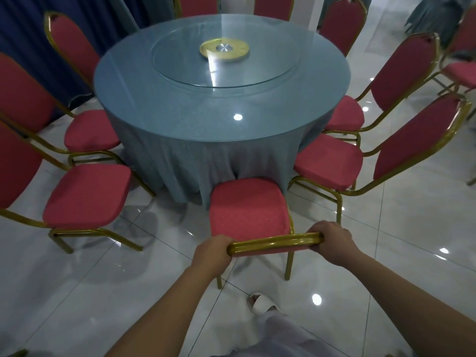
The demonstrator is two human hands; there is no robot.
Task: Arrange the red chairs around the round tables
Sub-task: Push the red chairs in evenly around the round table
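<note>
A red chair point(247, 204) with a gold metal frame stands right in front of me, its seat front touching the skirt of the round table point(159, 94). My left hand point(212, 253) grips the left end of its backrest top rail. My right hand point(331, 243) grips the right end of the same rail. The table has a blue-grey cloth, a glass top and a glass turntable with a gold hub. Several other red chairs ring the table, among them one near left point(87, 195) and one near right point(329, 162).
Glossy white floor tiles point(412, 228) surround the table. Dark blue curtains point(23, 34) hang at the back left. More red chairs point(461, 73) stand at the far right. My foot in a white slipper point(260, 302) is just behind the held chair.
</note>
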